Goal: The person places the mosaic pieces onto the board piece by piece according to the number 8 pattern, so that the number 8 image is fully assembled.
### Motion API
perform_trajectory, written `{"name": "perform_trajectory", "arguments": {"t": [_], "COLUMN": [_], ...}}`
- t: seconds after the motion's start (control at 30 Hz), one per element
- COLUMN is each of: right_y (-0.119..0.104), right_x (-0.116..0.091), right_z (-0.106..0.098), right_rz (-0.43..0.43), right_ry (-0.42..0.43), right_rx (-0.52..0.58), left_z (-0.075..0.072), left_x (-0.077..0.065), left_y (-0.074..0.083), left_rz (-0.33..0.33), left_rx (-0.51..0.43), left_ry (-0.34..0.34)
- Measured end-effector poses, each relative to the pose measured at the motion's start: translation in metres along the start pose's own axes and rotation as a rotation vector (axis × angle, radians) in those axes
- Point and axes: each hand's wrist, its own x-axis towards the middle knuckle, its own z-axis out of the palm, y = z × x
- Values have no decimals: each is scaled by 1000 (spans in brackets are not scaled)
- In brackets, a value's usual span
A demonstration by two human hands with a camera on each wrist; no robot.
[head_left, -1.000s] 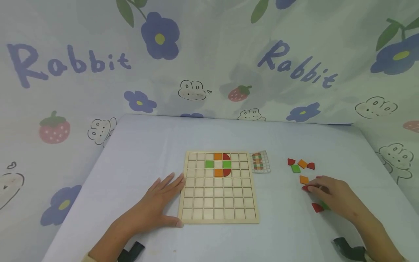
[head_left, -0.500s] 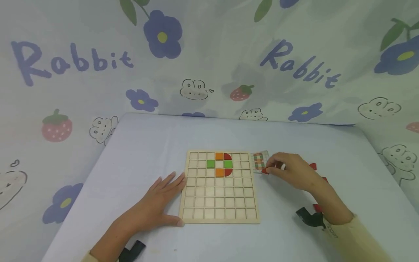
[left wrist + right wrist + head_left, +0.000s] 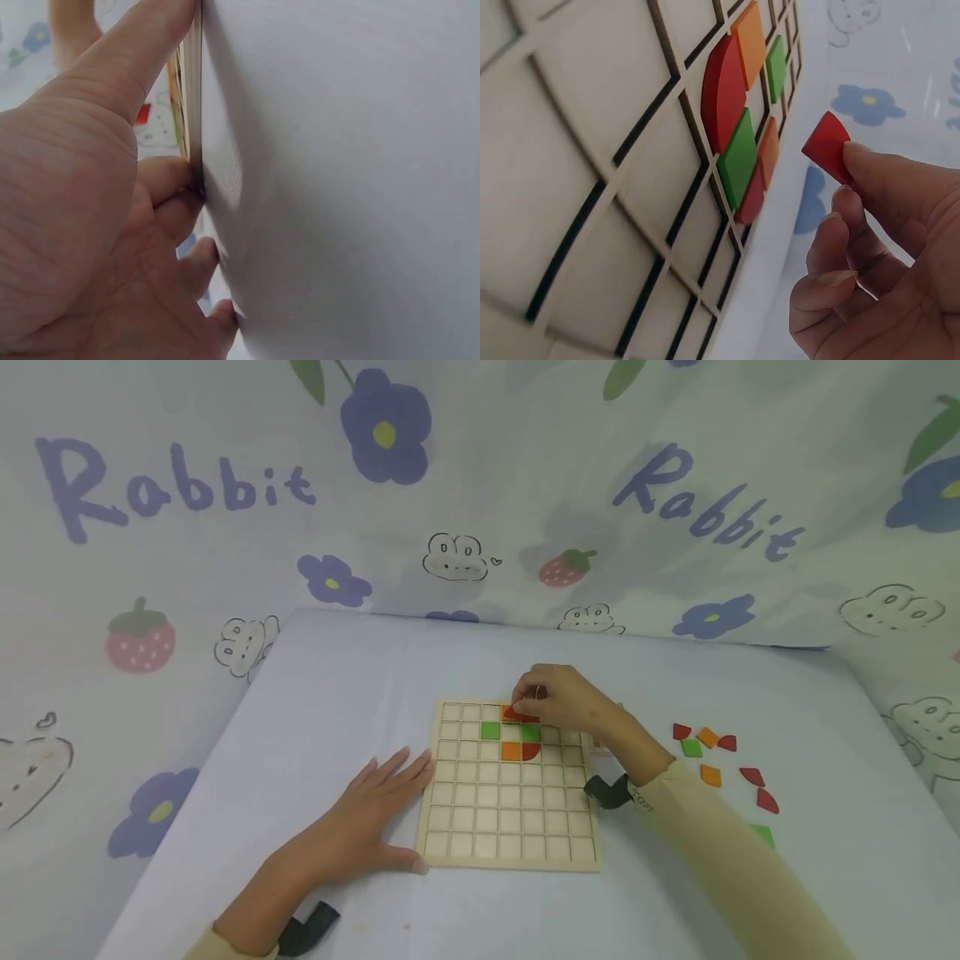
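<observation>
My right hand (image 3: pixel 558 697) pinches a red quarter-circle tile (image 3: pixel 829 146) between thumb and fingertips, held above the top rows of the wooden grid board (image 3: pixel 487 843). In the right wrist view that tile hangs apart from the board. Set in the board's upper cells are orange tiles (image 3: pixel 512 752), green tiles (image 3: pixel 491 731) and red quarter-circles (image 3: pixel 531 751). Part of this group is covered by the right hand in the head view. My left hand (image 3: pixel 352 827) lies with fingers spread at the board's left edge, its thumb (image 3: pixel 127 52) and a fingertip against the side.
Several loose red, green and orange tiles (image 3: pixel 710 776) lie on the white table to the right. A pattern card (image 3: pixel 602 747) beside the board is mostly hidden by the right forearm. A printed curtain (image 3: pixel 480 485) stands behind the table.
My right hand has picked up a red quarter-circle tile from the loose pieces and carried it left, past the card, over the board. The left hand has stayed at the board's edge.
</observation>
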Motion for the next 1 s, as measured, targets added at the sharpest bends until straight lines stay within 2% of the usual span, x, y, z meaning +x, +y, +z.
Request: {"name": "perform_trajectory", "arguments": {"t": [0.3,0.47,0.7,1.0], "right_y": [-1,0,1,-3], "right_x": [28,37,38,37], "right_z": [15,23,29,31], "right_rz": [22,-12,16,-6], "right_ry": [-71,-67,-62,-36], "right_rx": [3,-31,-89,-163], "left_z": [1,2,2,3], "left_x": [3,2,2,1], "left_y": [1,0,-2,-3], "left_rz": [-23,-12,14,14], "left_rx": [2,4,0,2], "left_ry": [-16,-2,7,15]}}
